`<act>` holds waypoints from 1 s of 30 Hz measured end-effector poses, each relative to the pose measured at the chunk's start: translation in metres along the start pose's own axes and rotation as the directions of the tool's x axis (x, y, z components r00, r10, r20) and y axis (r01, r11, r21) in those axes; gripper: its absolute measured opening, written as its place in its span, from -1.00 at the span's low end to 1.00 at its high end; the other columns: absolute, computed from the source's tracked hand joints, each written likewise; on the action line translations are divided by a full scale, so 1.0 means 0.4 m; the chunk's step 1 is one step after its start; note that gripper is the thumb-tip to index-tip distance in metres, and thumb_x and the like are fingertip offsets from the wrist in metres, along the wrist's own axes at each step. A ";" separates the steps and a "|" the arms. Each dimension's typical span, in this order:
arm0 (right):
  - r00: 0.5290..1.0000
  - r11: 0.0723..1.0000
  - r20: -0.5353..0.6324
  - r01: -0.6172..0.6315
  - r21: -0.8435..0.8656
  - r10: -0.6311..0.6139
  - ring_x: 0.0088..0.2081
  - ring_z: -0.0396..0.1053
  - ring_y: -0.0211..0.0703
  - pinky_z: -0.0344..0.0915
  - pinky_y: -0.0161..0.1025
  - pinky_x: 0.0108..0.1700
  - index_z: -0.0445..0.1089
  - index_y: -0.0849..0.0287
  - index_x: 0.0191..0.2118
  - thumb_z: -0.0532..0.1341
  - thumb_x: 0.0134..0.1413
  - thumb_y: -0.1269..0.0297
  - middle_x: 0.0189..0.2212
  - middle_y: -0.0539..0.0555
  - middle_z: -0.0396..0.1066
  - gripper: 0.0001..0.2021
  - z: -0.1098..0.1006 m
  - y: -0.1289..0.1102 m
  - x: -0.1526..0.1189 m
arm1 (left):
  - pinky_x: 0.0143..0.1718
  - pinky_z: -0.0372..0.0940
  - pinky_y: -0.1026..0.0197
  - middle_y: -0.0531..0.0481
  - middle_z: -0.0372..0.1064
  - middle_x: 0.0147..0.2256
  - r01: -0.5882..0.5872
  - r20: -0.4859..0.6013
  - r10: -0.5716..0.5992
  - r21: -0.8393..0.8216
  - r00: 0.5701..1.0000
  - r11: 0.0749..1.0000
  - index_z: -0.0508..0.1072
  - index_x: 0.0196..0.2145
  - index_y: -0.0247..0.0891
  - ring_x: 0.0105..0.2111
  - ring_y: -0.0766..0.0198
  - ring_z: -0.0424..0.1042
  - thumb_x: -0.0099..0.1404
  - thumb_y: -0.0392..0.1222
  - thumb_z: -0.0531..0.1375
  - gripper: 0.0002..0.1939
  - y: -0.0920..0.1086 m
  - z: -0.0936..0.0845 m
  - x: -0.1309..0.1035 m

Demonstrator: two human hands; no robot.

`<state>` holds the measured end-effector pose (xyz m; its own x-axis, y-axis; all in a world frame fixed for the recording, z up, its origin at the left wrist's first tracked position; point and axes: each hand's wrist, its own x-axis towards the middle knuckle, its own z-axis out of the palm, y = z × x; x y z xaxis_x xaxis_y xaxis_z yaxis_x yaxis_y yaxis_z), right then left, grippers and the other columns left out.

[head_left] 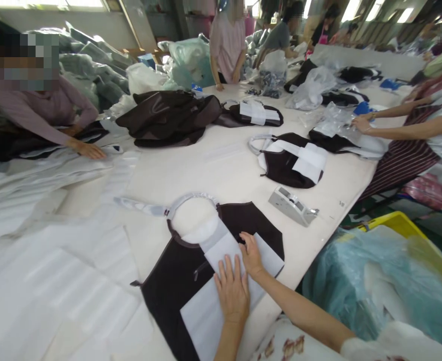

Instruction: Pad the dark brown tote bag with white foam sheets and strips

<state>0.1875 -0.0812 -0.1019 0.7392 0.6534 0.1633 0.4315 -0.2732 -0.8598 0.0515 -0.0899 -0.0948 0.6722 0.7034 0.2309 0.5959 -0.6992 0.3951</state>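
A dark brown bag (161,281) lies flat on the table in front of me, its round handle (193,196) wrapped in pale material. A white wrapping sheet (200,311) lies across the bag, with a second white strip running from the handle down onto it. Flat on this sheet, fingers stretched, rests my left hand (233,291). Just beyond it, my right hand (251,254) touches the sheet's upper edge with its fingers apart and slightly bent. Neither hand appears to grip anything.
A grey tape dispenser (293,205) stands right of the bag. White sheets (81,281) spread over the left side. Another brown bag (277,168) and a brown pile (172,118) lie farther off. A yellow bin (397,220) stands at right. Co-workers stand around the table.
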 end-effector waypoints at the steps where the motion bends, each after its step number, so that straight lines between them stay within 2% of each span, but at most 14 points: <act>1: 0.999 0.998 -0.018 -0.047 0.029 0.047 0.04 0.41 -0.05 0.40 -0.04 0.11 0.35 0.19 0.08 -0.04 0.25 0.40 0.02 0.25 0.42 -0.64 0.003 -0.006 0.008 | 0.20 -0.01 -0.60 -0.35 -0.08 0.38 -0.007 -0.017 0.007 0.016 1.000 1.000 -0.02 0.42 -0.15 0.39 -0.31 -0.16 0.47 -0.16 -0.03 -0.39 -0.002 -0.004 0.005; 4: 0.995 0.990 -0.018 -0.094 0.105 0.096 -0.10 0.49 -0.12 0.48 -0.16 -0.03 0.38 0.17 0.04 -0.01 0.26 0.35 -0.10 0.18 0.50 -0.68 -0.034 -0.024 0.028 | 0.17 0.01 -0.63 -0.36 -0.06 0.38 -0.024 -0.030 0.026 0.057 0.999 0.998 -0.08 0.43 -0.12 0.38 -0.37 -0.13 0.46 -0.14 0.01 -0.35 -0.007 -0.018 0.018; 6: 0.995 0.975 0.039 -0.093 0.203 0.087 -0.10 0.49 -0.12 0.47 -0.17 -0.03 0.41 0.13 0.00 0.06 0.26 0.27 -0.11 0.14 0.52 -0.72 -0.112 -0.032 0.045 | 0.18 0.01 -0.61 -0.34 -0.07 0.38 -0.024 -0.027 0.026 0.076 0.999 0.997 -0.13 0.43 -0.08 0.37 -0.36 -0.10 0.45 -0.14 0.02 -0.32 -0.009 -0.028 0.022; 9: 0.995 0.960 0.077 -0.080 0.270 0.061 -0.09 0.48 -0.09 0.44 -0.14 -0.01 0.45 0.10 -0.04 0.12 0.26 0.16 -0.12 0.11 0.53 -0.73 -0.304 -0.025 0.099 | 0.21 0.00 -0.56 -0.29 -0.10 0.40 -0.017 -0.029 0.020 0.106 0.999 0.994 -0.22 0.44 -0.01 0.37 -0.32 -0.09 0.45 -0.15 0.03 -0.28 -0.008 -0.041 0.023; 11: 0.995 0.975 -0.007 -0.096 0.200 0.099 -0.07 0.46 -0.05 0.42 -0.10 -0.01 0.47 0.11 -0.08 0.10 0.26 0.10 -0.12 0.12 0.52 -0.70 -0.450 -0.001 0.162 | 0.23 0.01 -0.54 -0.27 -0.10 0.40 -0.014 -0.032 0.018 0.127 0.999 0.992 -0.26 0.43 0.02 0.38 -0.30 -0.09 0.45 -0.16 0.02 -0.27 -0.005 -0.049 0.023; 13: 0.978 0.982 -0.102 -0.174 0.070 0.181 0.00 0.41 -0.01 0.38 -0.05 0.05 0.48 0.13 -0.12 0.10 0.24 0.09 -0.08 0.16 0.49 -0.70 -0.576 0.036 0.234 | 0.24 0.00 -0.52 -0.25 -0.10 0.40 -0.011 -0.036 0.016 0.139 0.999 0.990 -0.28 0.43 0.03 0.38 -0.27 -0.09 0.46 -0.16 0.01 -0.27 -0.003 -0.056 0.025; 14: 0.967 0.975 -0.122 -0.222 0.013 0.222 0.04 0.38 0.02 0.34 -0.01 0.09 0.49 0.13 -0.18 0.12 0.20 0.11 -0.05 0.18 0.47 -0.73 -0.624 0.057 0.268 | 0.24 0.01 -0.51 -0.24 -0.10 0.40 -0.010 -0.038 0.016 0.143 0.999 0.990 -0.28 0.43 0.04 0.38 -0.27 -0.09 0.46 -0.16 0.00 -0.28 -0.003 -0.059 0.026; 16: 0.951 0.952 -0.094 -0.300 -0.061 0.293 0.07 0.36 0.07 0.27 0.04 0.16 0.51 0.12 -0.34 0.21 0.08 0.18 -0.05 0.19 0.47 -0.82 -0.686 0.096 0.322 | 0.25 0.01 -0.50 -0.23 -0.08 0.40 -0.012 -0.036 0.018 0.153 0.999 0.988 -0.28 0.43 0.04 0.38 -0.25 -0.09 0.46 -0.16 -0.01 -0.29 -0.004 -0.064 0.028; 19: 0.932 0.931 0.057 -0.354 -0.090 0.359 -0.04 0.43 0.10 0.28 0.03 0.12 0.48 0.13 -0.55 0.31 -0.11 0.26 -0.18 0.17 0.53 -0.89 -0.707 0.134 0.358 | 0.26 0.01 -0.48 -0.21 -0.07 0.40 -0.022 -0.036 0.029 0.173 0.999 0.985 -0.29 0.43 0.05 0.38 -0.24 -0.09 0.47 -0.16 -0.02 -0.29 -0.007 -0.069 0.029; 22: 0.901 0.918 0.177 -0.388 -0.086 0.397 -0.11 0.47 0.09 0.32 -0.02 0.03 0.46 0.15 -0.61 0.33 -0.15 0.23 -0.19 0.17 0.56 -0.84 -0.693 0.144 0.358 | 0.26 0.01 -0.47 -0.20 -0.08 0.40 -0.030 -0.039 0.038 0.190 0.999 0.981 -0.30 0.43 0.06 0.38 -0.23 -0.08 0.47 -0.16 -0.02 -0.29 -0.012 -0.072 0.028; 27: 0.886 0.912 0.226 -0.409 -0.026 0.404 -0.13 0.49 0.02 0.34 -0.09 -0.04 0.41 0.17 -0.62 0.28 -0.14 0.23 -0.07 0.19 0.54 -0.82 -0.678 0.132 0.356 | 0.27 0.00 -0.45 -0.16 -0.14 0.42 -0.031 -0.033 0.038 0.200 0.999 0.979 -0.29 0.43 0.08 0.38 -0.23 -0.09 0.47 -0.16 -0.03 -0.30 -0.019 -0.073 0.028; 30: 0.898 0.918 0.214 -0.397 0.016 0.385 -0.14 0.46 -0.03 0.34 -0.12 -0.06 0.39 0.17 -0.61 0.25 -0.14 0.22 -0.05 0.18 0.50 -0.83 -0.699 0.107 0.355 | 0.28 -0.01 -0.43 -0.13 -0.15 0.42 -0.028 -0.034 0.036 0.203 0.999 0.979 -0.29 0.43 0.09 0.39 -0.20 -0.10 0.47 -0.14 -0.03 -0.30 -0.021 -0.075 0.030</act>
<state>0.4558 -0.1974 0.0198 0.7192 0.6324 -0.2878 0.0942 -0.4991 -0.8614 0.0413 -0.0719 -0.0688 0.6778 0.6817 0.2755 0.6534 -0.7303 0.1993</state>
